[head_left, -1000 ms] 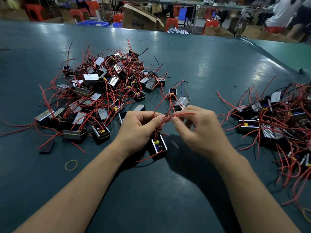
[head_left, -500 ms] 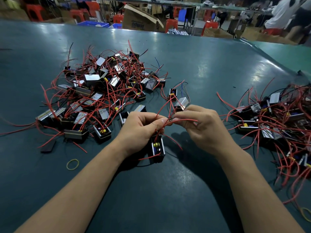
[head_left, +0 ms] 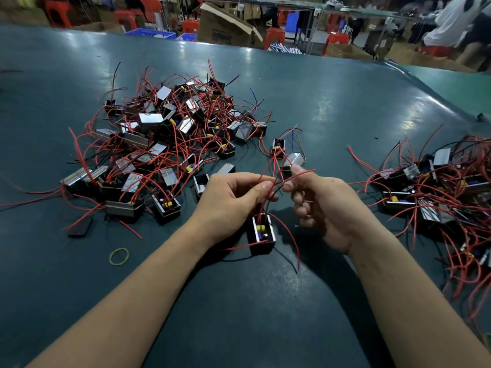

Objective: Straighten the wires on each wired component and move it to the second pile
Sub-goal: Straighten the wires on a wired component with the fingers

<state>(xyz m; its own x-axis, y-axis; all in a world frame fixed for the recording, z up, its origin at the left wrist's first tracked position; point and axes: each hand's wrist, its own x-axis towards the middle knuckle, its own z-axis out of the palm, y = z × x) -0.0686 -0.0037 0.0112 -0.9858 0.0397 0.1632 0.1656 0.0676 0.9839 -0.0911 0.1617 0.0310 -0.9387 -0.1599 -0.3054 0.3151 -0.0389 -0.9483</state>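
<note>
Between the two hands, a small black box [head_left: 261, 233] stands on the green table [head_left: 239, 314], its red wires [head_left: 276, 179] rising to them. Left hand [head_left: 233, 200] and right hand [head_left: 322, 205] each pinch those wires; one pile [head_left: 164, 144] lies beyond the left hand, another pile [head_left: 438, 192] right of the right hand

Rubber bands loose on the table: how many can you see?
1 whole yellow rubber band, flat on the table left of the left forearm. More may be hidden under the component piles.
</note>
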